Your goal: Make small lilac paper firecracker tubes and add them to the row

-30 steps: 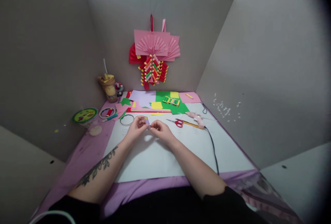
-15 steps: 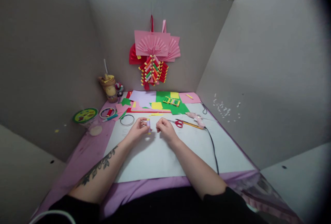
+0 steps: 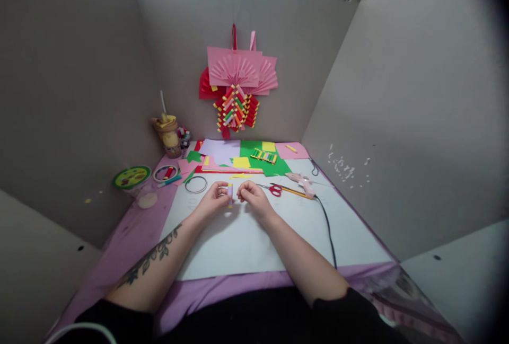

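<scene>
A small purple paper roll with yellow ends (image 3: 230,196) stands upright between the fingertips of my left hand (image 3: 217,198), above the white sheet (image 3: 238,243). Just to the right of the roll is my right hand (image 3: 251,195), its fingers curled and pressed together; whether they pinch anything is too small to tell. Red-handled scissors (image 3: 275,190) lie right of that hand, beside a yellow pencil (image 3: 294,192). A row of green and yellow rolls (image 3: 263,156) rests on green paper (image 3: 281,167) further back.
A pink glue gun (image 3: 307,186) with a black cable lies at the right. Left are a metal ring (image 3: 196,184), a tape roll (image 3: 165,174), a green round lid (image 3: 131,177) and a cup (image 3: 170,140). Pink fan decorations (image 3: 235,67) hang on the grey back panel.
My left hand and the purple roll have shifted slightly to the right. My right hand has moved a little left, so the gap between its fingers and the roll is smaller.
</scene>
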The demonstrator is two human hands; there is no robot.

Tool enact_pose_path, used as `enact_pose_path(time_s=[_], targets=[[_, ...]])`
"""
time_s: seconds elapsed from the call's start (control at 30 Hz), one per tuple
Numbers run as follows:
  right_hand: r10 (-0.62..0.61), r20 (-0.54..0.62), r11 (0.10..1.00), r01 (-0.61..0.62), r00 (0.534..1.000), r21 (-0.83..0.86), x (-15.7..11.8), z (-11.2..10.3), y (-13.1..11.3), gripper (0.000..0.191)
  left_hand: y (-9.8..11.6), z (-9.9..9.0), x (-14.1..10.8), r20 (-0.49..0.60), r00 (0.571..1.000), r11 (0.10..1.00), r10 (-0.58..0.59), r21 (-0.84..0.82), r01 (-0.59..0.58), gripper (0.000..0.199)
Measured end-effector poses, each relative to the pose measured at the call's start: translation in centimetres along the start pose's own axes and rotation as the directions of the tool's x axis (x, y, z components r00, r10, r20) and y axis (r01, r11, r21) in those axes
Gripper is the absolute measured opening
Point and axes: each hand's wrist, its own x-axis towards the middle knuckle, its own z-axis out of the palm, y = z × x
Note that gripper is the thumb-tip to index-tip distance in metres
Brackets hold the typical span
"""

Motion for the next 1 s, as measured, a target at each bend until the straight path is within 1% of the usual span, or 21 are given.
enact_pose_path(time_s=[0.13,0.23,0.3,0.4,0.47,0.57,0.7,0.77,0.87,1.0], targets=[[0.032,0.0,0.991,-0.032,0.999,0.133,0.1,-0.1,0.5,0.011,0.2,0.1,-0.1,-0.013,1.0,1.0,-0.004,0.001,0.004,0.044],[0.042,0.001,0.986,-0.041,0.999,0.16,0.2,-0.2,0.7,0.009,0.2,0.1,-0.1,-0.011,1.0,1.0,-0.003,0.001,0.003,0.044],[0.016,-0.005,0.992,-0.015,1.0,0.122,0.2,-0.3,0.7,0.01,0.1,0.1,-0.1,-0.005,1.0,1.0,0.002,-0.004,-0.002,0.044],[-0.093,-0.033,0.996,0.092,0.995,-0.01,0.1,-0.3,0.2,0.014,-0.1,0.0,0.0,0.002,1.0,1.0,0.001,-0.015,-0.001,0.045],[-0.133,-0.04,0.989,0.129,0.99,-0.078,-0.1,-0.2,-0.2,0.017,-0.2,-0.1,0.1,0.014,1.0,1.0,0.0,-0.027,0.001,0.045],[-0.093,-0.043,0.992,0.088,0.995,-0.094,-0.2,0.0,-0.6,0.016,-0.4,-0.2,0.1,0.03,1.0,0.999,-0.001,-0.044,0.003,0.046],[-0.025,-0.034,0.998,0.023,0.999,-0.053,0.0,0.1,0.0,0.016,-0.4,-0.2,0.1,0.044,0.999,0.998,-0.006,-0.067,0.009,0.046],[0.0,-0.015,0.999,0.0,1.0,-0.046,0.1,0.0,0.5,0.017,-0.4,-0.2,0.1,0.066,0.998,0.998,-0.008,-0.067,0.012,0.048],[0.037,0.024,0.999,-0.036,0.999,-0.037,0.1,-0.1,0.8,0.026,-0.2,-0.1,-0.1,0.108,0.994,0.998,-0.017,-0.059,0.023,0.05],[0.073,0.089,0.996,-0.067,0.993,-0.065,0.0,-0.1,0.4,0.021,0.1,0.1,-0.4,0.137,0.99,0.998,-0.044,-0.047,0.05,0.05]])
